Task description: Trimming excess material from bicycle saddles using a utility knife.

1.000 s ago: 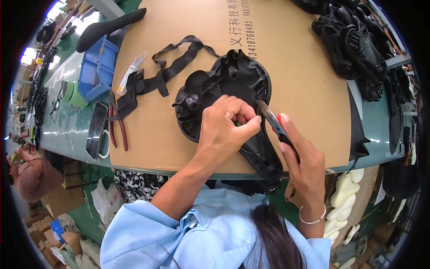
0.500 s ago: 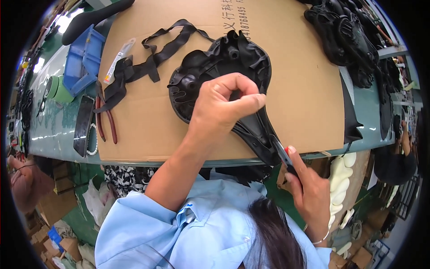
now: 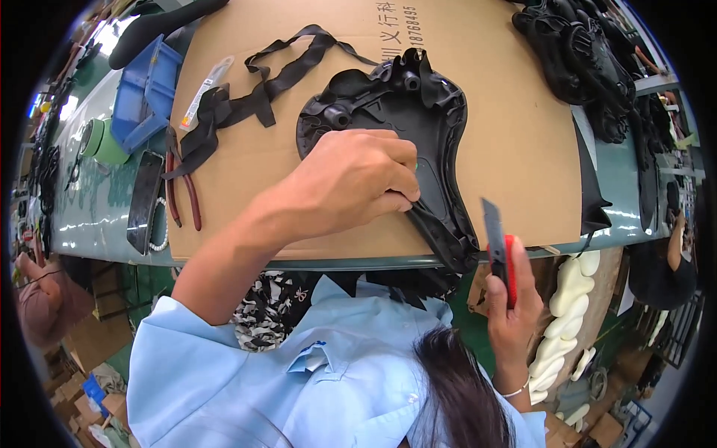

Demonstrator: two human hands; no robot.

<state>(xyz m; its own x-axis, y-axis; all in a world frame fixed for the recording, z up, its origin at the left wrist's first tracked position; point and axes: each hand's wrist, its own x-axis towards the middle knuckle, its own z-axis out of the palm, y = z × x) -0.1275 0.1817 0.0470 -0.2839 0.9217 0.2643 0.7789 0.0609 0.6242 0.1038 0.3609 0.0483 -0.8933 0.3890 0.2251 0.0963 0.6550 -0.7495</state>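
A black bicycle saddle (image 3: pixel 418 119) lies upside down on a brown cardboard sheet (image 3: pixel 515 142), its narrow nose reaching the table's near edge. My left hand (image 3: pixel 351 183) presses on the saddle's middle, fingers curled and pinching the black cover material at its edge. My right hand (image 3: pixel 515 299) is off the table, below the near edge, holding a red utility knife (image 3: pixel 499 250) with its blade pointing up, just right of the saddle's nose.
Black strap offcuts (image 3: pixel 261 89) lie on the cardboard's left part. Red-handled pliers (image 3: pixel 183 198), a black phone (image 3: pixel 144 201), green tape rolls (image 3: pixel 101 142) and a blue bin (image 3: pixel 142 97) sit left. More black saddles (image 3: pixel 582 60) are piled far right. White foam pads (image 3: pixel 571 313) stand below the table.
My right hand with the knife has drawn back from the saddle's side to below the table edge. My left hand has stayed on the saddle.
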